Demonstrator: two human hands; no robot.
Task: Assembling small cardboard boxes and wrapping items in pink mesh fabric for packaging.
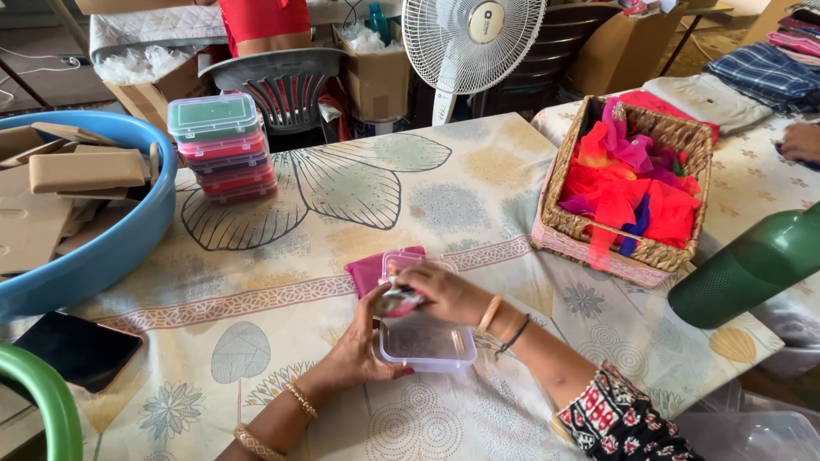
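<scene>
Clear plastic makes up the small box (426, 342), which sits on the table (282, 256) with its long axis running left to right before the person. One lid (401, 259) lies just behind it, on one pink cloth (371, 271). The left hand (359, 350) touches the box's left end, fingers curled. The right hand (444, 290) pinches a small shiny packet (398, 301) above the box.
</scene>
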